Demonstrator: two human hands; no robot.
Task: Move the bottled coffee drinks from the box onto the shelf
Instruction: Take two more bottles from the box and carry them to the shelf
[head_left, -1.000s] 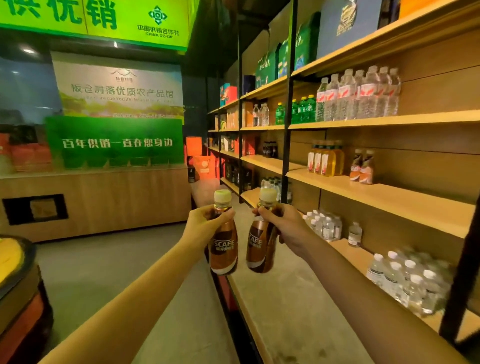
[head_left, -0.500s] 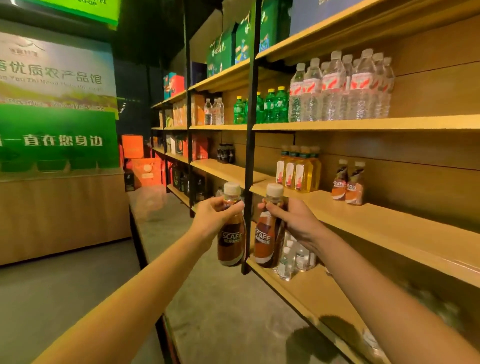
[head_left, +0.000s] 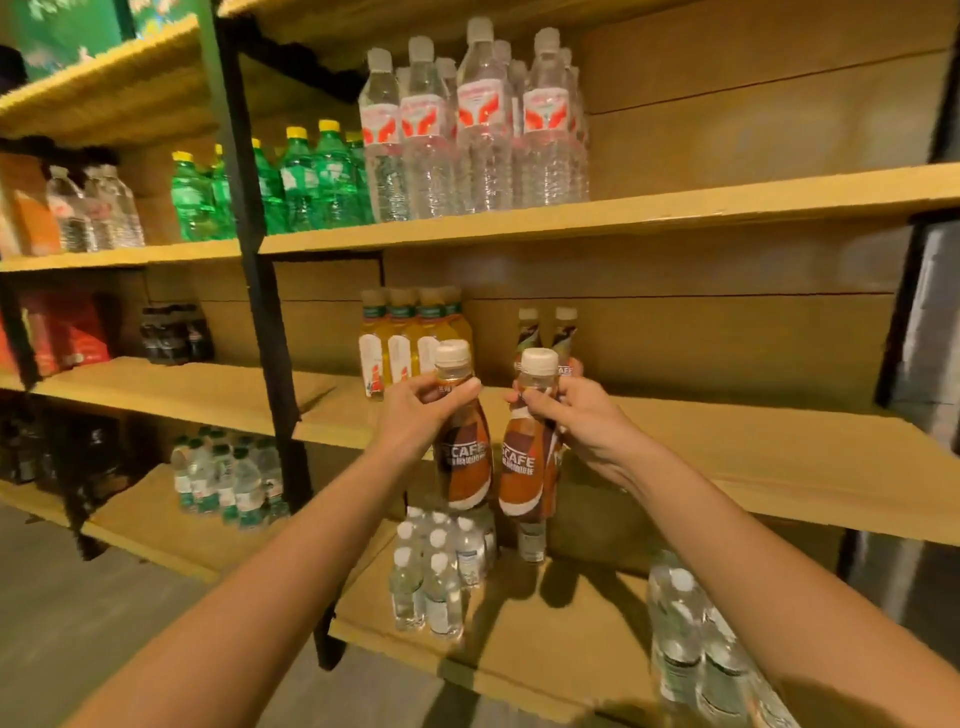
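Note:
My left hand (head_left: 418, 415) grips the neck of a brown bottled coffee drink (head_left: 466, 462) with a cream cap. My right hand (head_left: 574, 415) grips the neck of a second coffee bottle (head_left: 527, 478) of the same kind. Both bottles hang upright, side by side, in front of the middle wooden shelf (head_left: 753, 457). Two more coffee bottles (head_left: 545, 332) stand on that shelf right behind my hands, partly hidden by them. The box is out of view.
Yellow juice bottles (head_left: 402, 338) stand on the middle shelf just left of the coffee. Water bottles (head_left: 478, 124) and green bottles (head_left: 301, 176) fill the shelf above. Small water bottles (head_left: 441, 566) sit on the lowest shelf. A black post (head_left: 260, 291) divides the shelving.
I have turned right and moved closer to the shelving. Both hands have carried their bottles up in front of the middle shelf, near the two coffee bottles standing there.

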